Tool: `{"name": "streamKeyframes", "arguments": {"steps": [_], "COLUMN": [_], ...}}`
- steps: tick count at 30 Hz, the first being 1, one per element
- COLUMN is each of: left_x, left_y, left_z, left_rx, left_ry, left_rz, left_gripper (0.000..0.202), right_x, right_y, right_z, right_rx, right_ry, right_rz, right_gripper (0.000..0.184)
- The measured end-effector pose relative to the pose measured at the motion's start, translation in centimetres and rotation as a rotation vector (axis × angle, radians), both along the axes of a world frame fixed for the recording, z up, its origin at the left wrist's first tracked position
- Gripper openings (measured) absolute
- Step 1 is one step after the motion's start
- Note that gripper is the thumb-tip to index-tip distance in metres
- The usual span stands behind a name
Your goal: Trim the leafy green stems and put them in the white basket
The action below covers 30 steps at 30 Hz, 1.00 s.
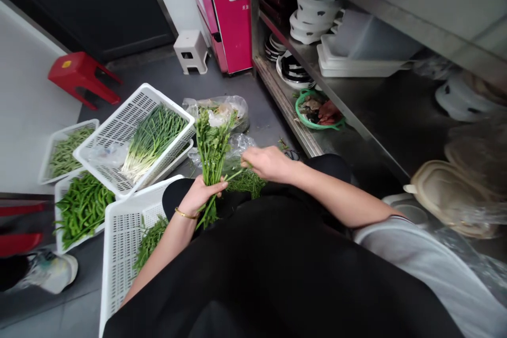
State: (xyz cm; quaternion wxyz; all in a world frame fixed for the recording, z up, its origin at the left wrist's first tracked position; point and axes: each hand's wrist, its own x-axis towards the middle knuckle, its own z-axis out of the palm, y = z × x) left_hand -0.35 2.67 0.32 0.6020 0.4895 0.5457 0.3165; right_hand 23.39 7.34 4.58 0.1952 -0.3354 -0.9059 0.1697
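My left hand (202, 193) is closed around a bunch of green leafy stalks (212, 153), held upright over my lap; a gold bracelet sits on that wrist. My right hand (267, 162) is closed in a pinch on a single stalk of the bunch, just to its right. More loose greens (245, 182) lie on my black apron below the hands. A white plastic basket (119, 253) at my left knee holds some trimmed greens (148, 243).
On the grey floor: a tilted white basket of green garlic shoots (152, 137), two baskets of green beans (81, 208) (65, 150), clear plastic bags (224, 111), a red stool (81, 76), a white stool (192, 50). A steel shelf at right holds stacked plates (315, 13), trays and a green colander (317, 111).
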Motion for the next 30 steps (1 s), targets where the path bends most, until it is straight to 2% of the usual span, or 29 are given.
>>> {"name": "streamKeyframes", "arguments": {"steps": [3,4,6,8,10,12,13,16,20,22,25,27,30], "left_x": [0.8,1.1,1.3,1.3,1.0,0.8,0.8,0.9,1.9,2.4,2.7,2.6,2.2], "left_y": [0.2,0.2,0.1,-0.1,-0.3,-0.3,-0.2,0.7,2.4,3.1,3.5,3.4,2.9], "left_z": [0.0,-0.1,-0.3,-0.7,-0.9,-1.0,-1.0,-0.7,-0.2,0.1,0.7,1.0,1.3], "left_rx": [0.010,0.008,-0.009,-0.040,-0.083,-0.151,-0.188,-0.237,-0.174,-0.159,-0.170,-0.191,-0.213], "left_ry": [-0.029,-0.055,-0.150,-0.270,-0.377,-0.427,-0.426,-0.338,-0.264,-0.251,-0.243,-0.256,-0.287], "left_rz": [-0.053,-0.078,-0.120,-0.122,-0.083,-0.037,-0.019,0.028,0.018,-0.003,0.002,0.033,0.091], "left_gripper": [0.018,0.019,0.020,0.019,0.021,0.028,0.033,0.033,0.025,0.025,0.028,0.030,0.028], "right_x": [-2.2,-2.5,-2.5,-1.5,0.4,2.5,3.4,4.5,2.0,-0.1,-2.8,-3.7,-3.6], "right_y": [-0.6,-0.6,-0.4,0.1,0.8,1.3,1.5,2.0,2.5,2.9,3.7,3.8,3.5], "right_z": [-1.0,-1.4,-2.1,-2.4,-2.4,-2.0,-1.8,-1.0,-0.9,-1.4,-2.5,-3.1,-3.7], "right_rx": [0.031,0.006,-0.121,-0.342,-0.565,-0.710,-0.750,-0.751,-0.551,-0.560,-0.731,-0.801,-0.756], "right_ry": [-0.306,-0.312,-0.156,0.168,0.519,0.741,0.781,0.638,0.421,0.448,0.582,0.673,0.736], "right_rz": [0.225,0.284,0.352,0.289,0.085,-0.123,-0.180,-0.193,-0.238,-0.245,-0.209,-0.210,-0.251], "right_gripper": [0.020,0.018,0.017,0.022,0.031,0.035,0.036,0.034,0.032,0.029,0.028,0.028,0.029]}}
